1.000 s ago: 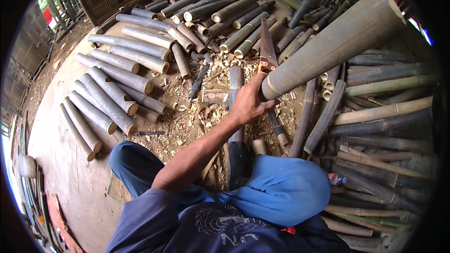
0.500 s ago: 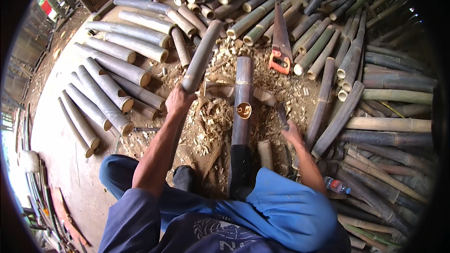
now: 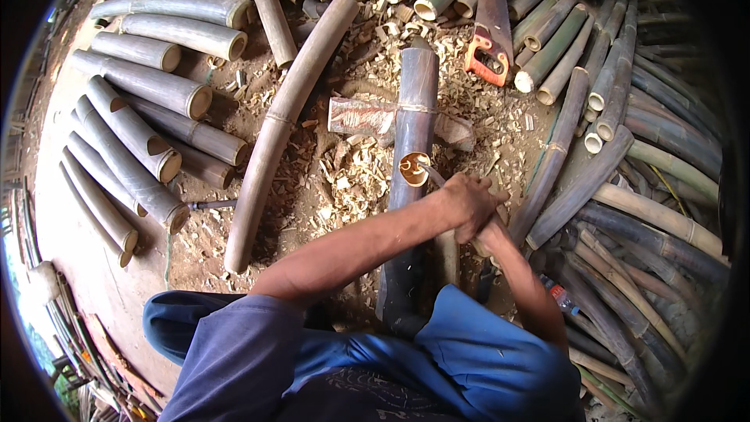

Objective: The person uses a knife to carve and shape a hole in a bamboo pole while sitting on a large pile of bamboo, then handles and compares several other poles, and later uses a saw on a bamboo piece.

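A dark bamboo section [image 3: 416, 94] lies pointing away from me, with a round hole [image 3: 413, 169] cut in its upper side. Pale inner wood shows around the hole. My left hand [image 3: 467, 202] is closed over a knife [image 3: 434, 177] whose thin blade reaches the hole's right edge. Just behind it, my right hand [image 3: 492, 233] grips the same knife, its handle mostly covered by my fingers. My dark-covered foot [image 3: 402, 289] rests against the near end of the bamboo. A longer, slightly bent bamboo piece [image 3: 291, 121] lies on the ground left of it.
A handsaw [image 3: 491, 31] with an orange handle lies beyond the hole, on the right. Cut bamboo lengths [image 3: 148, 82] lie left, and more bamboo [image 3: 664, 227] is stacked right. Wood shavings [image 3: 355, 191] cover the ground. A flat wood block [image 3: 362, 119] sits under the dark section.
My left hand has let go of the bent bamboo piece, which now lies on the ground, and has joined my right hand on the knife. The blade has moved left to the hole.
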Available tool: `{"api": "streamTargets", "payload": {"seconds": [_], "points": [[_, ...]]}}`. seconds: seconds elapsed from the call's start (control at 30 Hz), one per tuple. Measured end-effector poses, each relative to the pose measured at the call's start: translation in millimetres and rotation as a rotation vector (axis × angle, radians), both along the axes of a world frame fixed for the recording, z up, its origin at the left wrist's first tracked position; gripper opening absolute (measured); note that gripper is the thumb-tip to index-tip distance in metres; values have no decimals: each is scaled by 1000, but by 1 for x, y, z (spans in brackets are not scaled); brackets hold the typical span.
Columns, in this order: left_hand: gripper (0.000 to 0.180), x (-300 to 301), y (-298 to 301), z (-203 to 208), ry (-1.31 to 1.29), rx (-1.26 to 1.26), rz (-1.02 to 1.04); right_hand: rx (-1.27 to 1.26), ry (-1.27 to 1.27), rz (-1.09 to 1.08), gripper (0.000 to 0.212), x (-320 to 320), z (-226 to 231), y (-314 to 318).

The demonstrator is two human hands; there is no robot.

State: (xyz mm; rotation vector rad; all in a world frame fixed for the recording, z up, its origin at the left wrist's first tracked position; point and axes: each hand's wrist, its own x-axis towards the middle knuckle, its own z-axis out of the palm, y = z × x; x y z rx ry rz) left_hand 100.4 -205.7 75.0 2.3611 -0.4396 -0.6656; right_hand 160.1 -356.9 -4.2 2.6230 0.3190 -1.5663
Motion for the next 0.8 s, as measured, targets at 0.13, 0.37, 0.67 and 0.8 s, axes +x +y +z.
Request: {"api": "streamTargets", "payload": {"seconds": [0.13, 0.37, 0.67, 0.8], "points": [[90, 17, 8, -26, 69, -150, 134, 297, -31, -352, 49, 18, -5, -6], [84, 2, 31, -22, -253, -442, 702, 200, -229, 451, 45, 57, 94, 96], [96, -23, 42, -34, -471, -647, 1222, 482, -360, 1165, 26, 58, 96, 160], [92, -26, 40, -38, -636, -754, 1454, 349, -341, 1343, 21, 35, 101, 194]]}}
